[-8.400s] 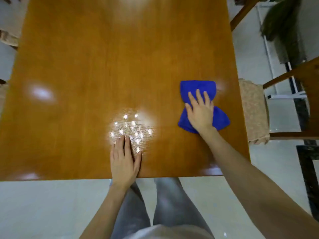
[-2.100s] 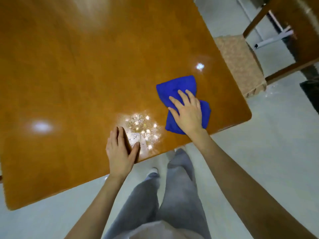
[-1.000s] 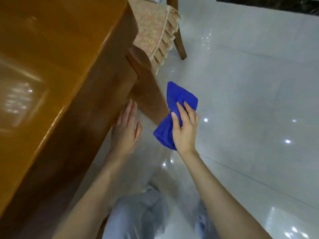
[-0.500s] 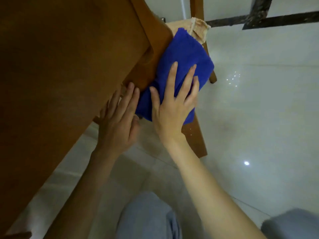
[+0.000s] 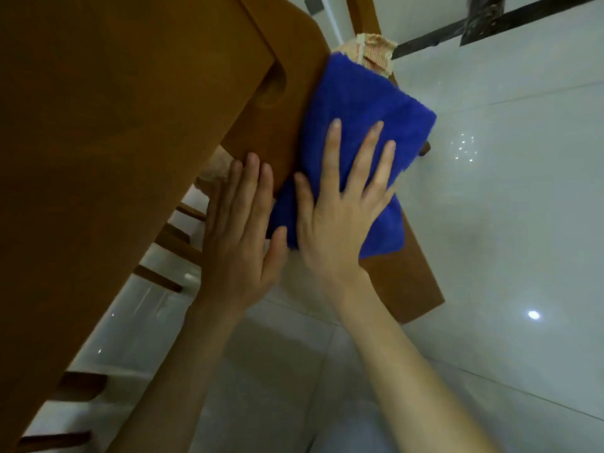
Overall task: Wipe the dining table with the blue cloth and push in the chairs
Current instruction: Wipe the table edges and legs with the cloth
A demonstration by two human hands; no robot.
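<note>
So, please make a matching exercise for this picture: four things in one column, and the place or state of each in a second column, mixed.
1 left hand
2 right hand
3 blue cloth
4 seat cushion

A beige, showing above the cloth
B flat on the blue cloth
C flat on the bare wood of the chair back
D against the chair back, under a hand

Pairs: 1-C, 2-B, 3-D, 4-A

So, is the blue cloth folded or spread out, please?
Folded: the blue cloth forms a thick, compact pad under the flat right hand.
</note>
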